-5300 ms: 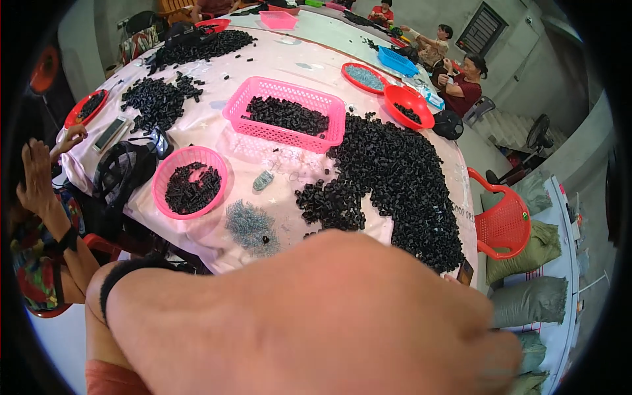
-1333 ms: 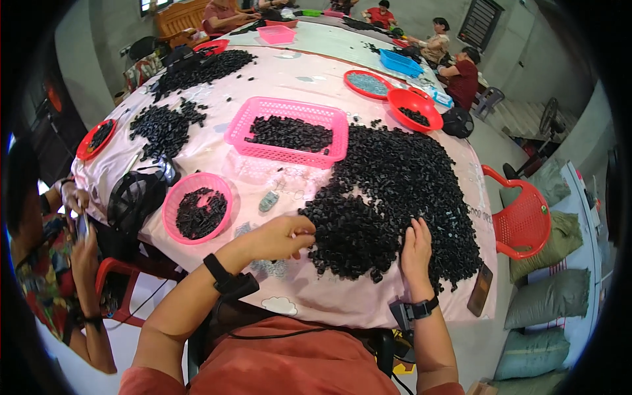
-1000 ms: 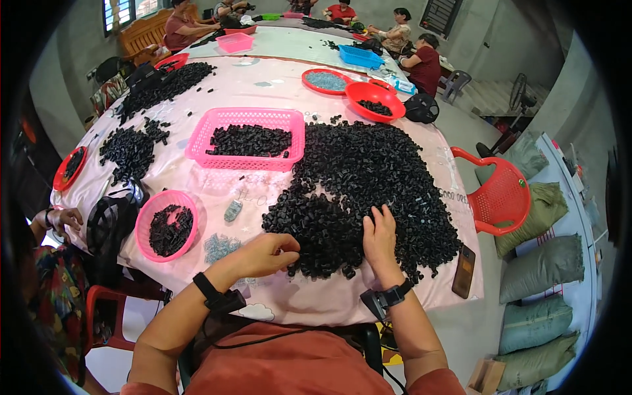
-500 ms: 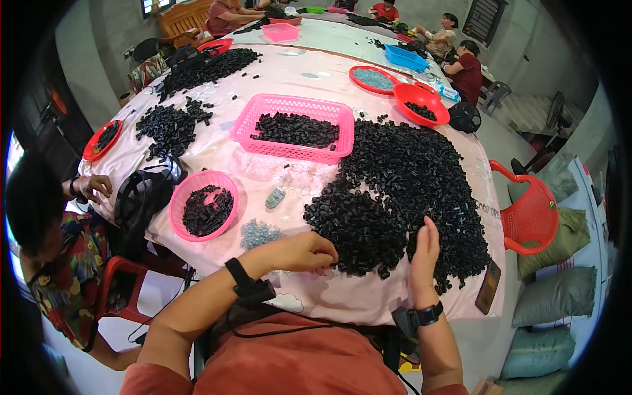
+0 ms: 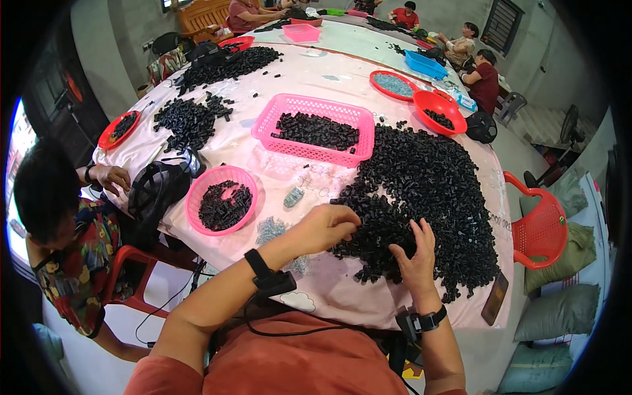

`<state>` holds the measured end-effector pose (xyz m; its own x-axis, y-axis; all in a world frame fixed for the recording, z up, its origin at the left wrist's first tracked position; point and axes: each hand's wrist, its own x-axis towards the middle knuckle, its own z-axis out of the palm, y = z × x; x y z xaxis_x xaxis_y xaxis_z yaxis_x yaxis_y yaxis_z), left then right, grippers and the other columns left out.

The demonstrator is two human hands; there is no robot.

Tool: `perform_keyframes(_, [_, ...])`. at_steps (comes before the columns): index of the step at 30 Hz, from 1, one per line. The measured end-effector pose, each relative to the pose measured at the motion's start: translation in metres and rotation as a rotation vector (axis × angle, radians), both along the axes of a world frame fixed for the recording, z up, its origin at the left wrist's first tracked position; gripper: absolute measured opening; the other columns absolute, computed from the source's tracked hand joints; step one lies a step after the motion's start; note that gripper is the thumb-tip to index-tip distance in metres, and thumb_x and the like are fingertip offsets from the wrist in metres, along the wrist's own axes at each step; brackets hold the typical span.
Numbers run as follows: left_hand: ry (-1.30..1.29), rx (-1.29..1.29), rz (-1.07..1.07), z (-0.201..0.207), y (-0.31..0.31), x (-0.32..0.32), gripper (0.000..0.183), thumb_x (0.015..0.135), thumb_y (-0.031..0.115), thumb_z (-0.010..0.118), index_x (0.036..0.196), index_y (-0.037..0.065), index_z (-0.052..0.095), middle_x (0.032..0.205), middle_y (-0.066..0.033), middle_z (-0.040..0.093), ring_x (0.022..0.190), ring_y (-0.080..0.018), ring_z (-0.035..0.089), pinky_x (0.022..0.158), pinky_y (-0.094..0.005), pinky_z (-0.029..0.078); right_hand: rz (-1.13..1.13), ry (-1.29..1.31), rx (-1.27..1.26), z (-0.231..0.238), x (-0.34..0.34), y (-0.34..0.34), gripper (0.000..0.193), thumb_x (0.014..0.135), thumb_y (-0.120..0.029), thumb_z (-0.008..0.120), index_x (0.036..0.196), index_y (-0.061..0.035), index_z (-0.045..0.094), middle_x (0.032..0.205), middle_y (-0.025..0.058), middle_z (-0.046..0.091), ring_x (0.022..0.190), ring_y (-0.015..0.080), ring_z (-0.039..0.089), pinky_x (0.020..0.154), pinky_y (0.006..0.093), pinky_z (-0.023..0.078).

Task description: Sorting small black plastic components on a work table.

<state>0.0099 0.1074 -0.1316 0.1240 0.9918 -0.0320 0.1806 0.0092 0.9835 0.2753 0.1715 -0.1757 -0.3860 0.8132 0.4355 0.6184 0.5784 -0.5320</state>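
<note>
A wide heap of small black plastic pieces covers the table in front of me. At its near left edge is my left hand, fingers curled and drawn together; whatever they may hold is too small to make out. My right hand is open at the near side of the heap, thumb apart from the raised fingers, palm toward the pieces. Left of my left hand lie a small pile of clear bits and a small clear packet. A pink round basket holds more black pieces.
A pink rectangular basket of black pieces stands beyond the heap. Red dishes sit farther right. A phone lies near the table's right edge, by a red chair. A person sits at my left; others sit farther off.
My left hand has moved up and slightly right along the heap's edge. My right hand's thumb has spread out from its fingers. The view has shifted a little.
</note>
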Motion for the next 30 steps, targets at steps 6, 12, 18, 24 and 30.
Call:
perform_keyframes(6, [0.326, 0.140, 0.071, -0.017, -0.012, -0.012, 0.014, 0.089, 0.007, 0.065, 0.099, -0.002, 0.070, 0.083, -0.0090, 0.070, 0.075, -0.0162, 0.067, 0.068, -0.0307, 0.052, 0.004, 0.231, -0.106, 0.027, -0.008, -0.006, 0.031, 0.084, -0.012, 0.075, 0.112, 0.0002, 0.067, 0.128, 0.0201, 0.058, 0.108, 0.0271, 0.062, 0.089, 0.0347, 0.051])
perform_keyframes(12, [0.481, 0.269, 0.097, -0.022, -0.008, 0.012, 0.019, 0.080, 0.007, 0.071, 0.097, 0.001, 0.070, 0.089, -0.0150, 0.068, 0.081, -0.0306, 0.068, 0.073, -0.0371, 0.054, 0.046, 0.600, -0.515, 0.026, -0.027, -0.005, 0.019, 0.096, -0.011, 0.064, 0.110, 0.0008, 0.068, 0.086, 0.0051, 0.070, 0.070, 0.0117, 0.066, 0.065, 0.0208, 0.050])
perform_keyframes(18, [0.697, 0.330, 0.046, -0.029, 0.004, 0.020, 0.023, 0.080, 0.012, 0.069, 0.101, 0.004, 0.069, 0.098, -0.0150, 0.065, 0.091, -0.0351, 0.065, 0.081, -0.0424, 0.053, 0.046, 0.773, -0.743, 0.033, -0.039, -0.001, 0.020, 0.099, -0.015, 0.060, 0.112, -0.0015, 0.066, 0.092, 0.0073, 0.071, 0.073, 0.0134, 0.069, 0.061, 0.0212, 0.049])
perform_keyframes(24, [0.641, 0.502, 0.301, -0.012, 0.044, -0.017, 0.020, 0.081, 0.013, 0.067, 0.098, 0.004, 0.068, 0.099, -0.0164, 0.068, 0.092, -0.0365, 0.065, 0.083, -0.0431, 0.052, 0.039, 0.856, -0.829, 0.040, -0.042, 0.005, 0.021, 0.101, -0.019, 0.057, 0.112, -0.0027, 0.065, 0.091, 0.0066, 0.071, 0.076, 0.0135, 0.070, 0.064, 0.0213, 0.052])
perform_keyframes(30, [1.010, 0.566, 0.372, 0.003, 0.119, -0.079, 0.032, 0.081, 0.010, 0.066, 0.111, 0.002, 0.066, 0.102, -0.0170, 0.068, 0.096, -0.0374, 0.065, 0.087, -0.0459, 0.052, 0.103, 0.943, -0.806, 0.052, -0.051, 0.030, 0.022, 0.102, -0.020, 0.056, 0.112, -0.0033, 0.065, 0.090, 0.0056, 0.071, 0.077, 0.0131, 0.070, 0.065, 0.0216, 0.052])
